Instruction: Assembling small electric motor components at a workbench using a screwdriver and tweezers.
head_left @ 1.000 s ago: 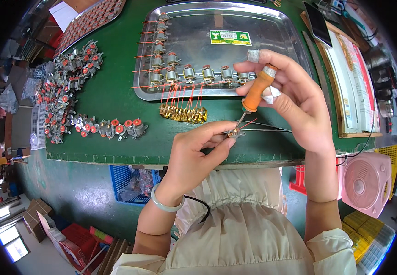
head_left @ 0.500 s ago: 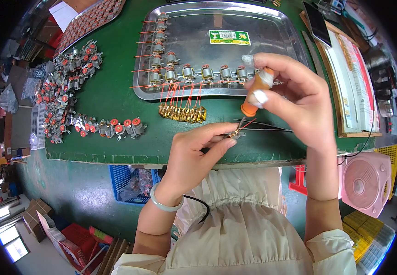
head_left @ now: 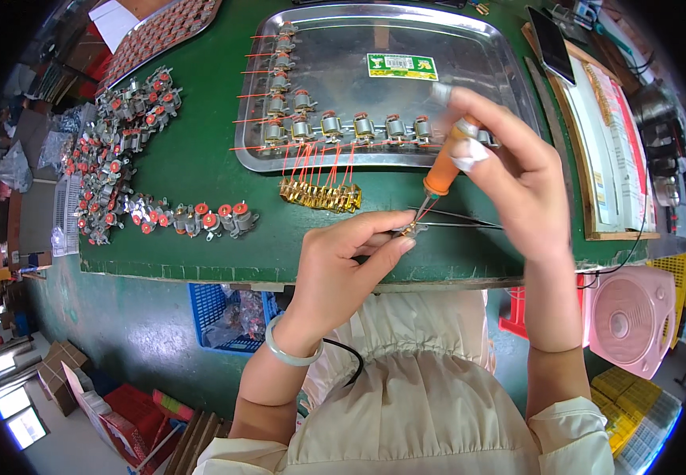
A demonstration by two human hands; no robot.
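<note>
Between the thumb and fingers of my left hand (head_left: 351, 257) is a small metal part with a red wire (head_left: 412, 229), held above the table's near edge. My right hand (head_left: 517, 170), with white tape round its fingertips, grips an orange-handled screwdriver (head_left: 443, 170). The shaft slants down and its tip meets the small part. Just past my hands lies a bunch of brass-coloured parts (head_left: 321, 196), their red wires leading up over the rim of a metal tray (head_left: 454, 47). Small motors (head_left: 331, 125) line the tray's left and near sides. Tweezers (head_left: 462, 220) lie beside the screwdriver tip.
A heap of small red-topped motors (head_left: 113, 174) covers the left of the green table (head_left: 200, 150). Another loaded tray (head_left: 161, 43) stands far left. At right lie a phone (head_left: 550, 46) and a board with papers (head_left: 596, 150). A pink fan (head_left: 632, 317) stands below.
The screwdriver is more upright, and my right hand has turned about its handle, with its fingertips blurred. My left hand has stayed almost in place with the small part.
</note>
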